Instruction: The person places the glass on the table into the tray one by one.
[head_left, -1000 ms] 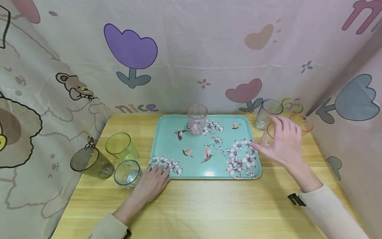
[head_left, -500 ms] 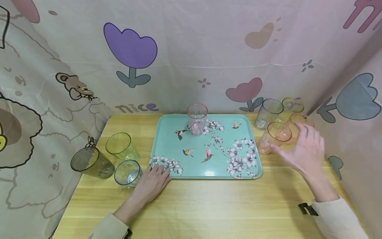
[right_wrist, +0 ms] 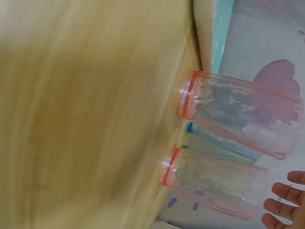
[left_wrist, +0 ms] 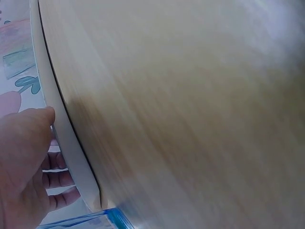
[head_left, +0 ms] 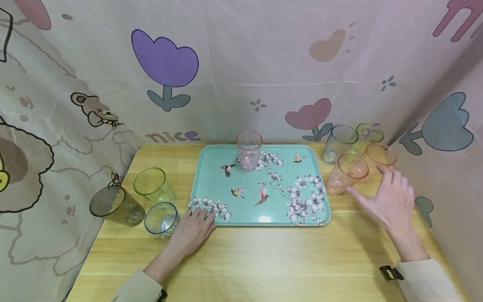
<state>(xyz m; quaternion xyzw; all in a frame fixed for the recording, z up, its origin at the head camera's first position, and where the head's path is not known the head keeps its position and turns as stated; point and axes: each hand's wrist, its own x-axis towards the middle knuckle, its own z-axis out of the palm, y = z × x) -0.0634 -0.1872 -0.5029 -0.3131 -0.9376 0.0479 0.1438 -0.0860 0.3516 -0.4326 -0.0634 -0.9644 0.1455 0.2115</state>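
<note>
A pale wooden desk [head_left: 264, 260] carries a rectangular turquoise tray printed with blossoms and hummingbirds [head_left: 211, 176]. A clear pink-rimmed plastic cup [head_left: 249, 150] stands upright at the tray's far edge. The left hand [head_left: 192, 233] lies flat with straight fingers, fingertips touching the tray's near left corner, just beside a clear blue-tinted cup [head_left: 161, 219]. The right hand [head_left: 392, 201] hovers open with spread fingers, holding nothing, just beside two transparent orange plastic cups [head_left: 345, 173] that stand upright on the desk right of the tray. Past them are a clear bluish cup [head_left: 338, 144] and a greenish cup [head_left: 369, 133].
</note>
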